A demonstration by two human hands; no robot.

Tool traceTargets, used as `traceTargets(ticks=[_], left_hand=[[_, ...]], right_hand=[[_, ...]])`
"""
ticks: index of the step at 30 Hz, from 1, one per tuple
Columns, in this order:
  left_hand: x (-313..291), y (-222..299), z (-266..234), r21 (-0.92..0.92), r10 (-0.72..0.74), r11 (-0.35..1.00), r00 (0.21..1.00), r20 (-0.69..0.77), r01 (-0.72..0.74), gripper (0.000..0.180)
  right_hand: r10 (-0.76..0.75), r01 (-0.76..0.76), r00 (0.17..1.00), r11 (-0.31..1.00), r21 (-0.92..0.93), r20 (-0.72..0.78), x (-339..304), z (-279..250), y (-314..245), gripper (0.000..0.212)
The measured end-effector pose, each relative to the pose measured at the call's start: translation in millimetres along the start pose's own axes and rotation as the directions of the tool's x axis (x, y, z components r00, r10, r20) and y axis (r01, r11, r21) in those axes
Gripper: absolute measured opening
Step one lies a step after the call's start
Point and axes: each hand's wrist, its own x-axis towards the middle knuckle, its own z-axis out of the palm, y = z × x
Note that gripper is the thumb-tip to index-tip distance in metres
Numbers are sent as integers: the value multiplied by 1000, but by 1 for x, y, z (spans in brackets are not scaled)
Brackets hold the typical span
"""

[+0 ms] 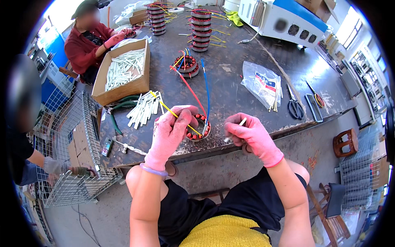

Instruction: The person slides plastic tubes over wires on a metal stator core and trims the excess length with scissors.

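At the table's near edge lies a ring-shaped motor stator point(191, 135) with red coils. A red wire point(192, 90), a blue wire point(208, 92) and a yellow wire point(165, 107) rise from it. My left hand point(168, 131), in a pink glove, is closed on the yellow wire, thumb and fingers pinched together beside the ring. Right of the stator and apart from it, my right hand point(256, 138), also pink-gloved, pinches a short white sleeve tube point(243, 122). Loose white tubes point(144, 110) lie in a pile beyond my left hand.
A cardboard box point(123, 94) of white tubes stands at left, by green-handled pliers point(116, 124). Stator stacks point(200, 35) stand at the back. A plastic bag point(256, 78), scissors point(295, 108) and a phone point(313, 108) lie right. Two people work at left, one beside a wire cage point(78, 187).
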Motion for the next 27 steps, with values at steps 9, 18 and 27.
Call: traceTargets(ticks=[9,18,27], left_hand=[[-6,-3,-1,131,211,966,974,85,-221,24],[-9,5,-7,306,226,916,964,136,-258,13],[-8,-3,-8,311,355,870,924,141,-381,13]], right_hand=[[-337,359,928,922,-143,161,-21,48,-84,17],[-495,519,854,834,-185,163,-5,102,-115,9],[-518,540,841,790,-292,155,-2,105,-110,15]])
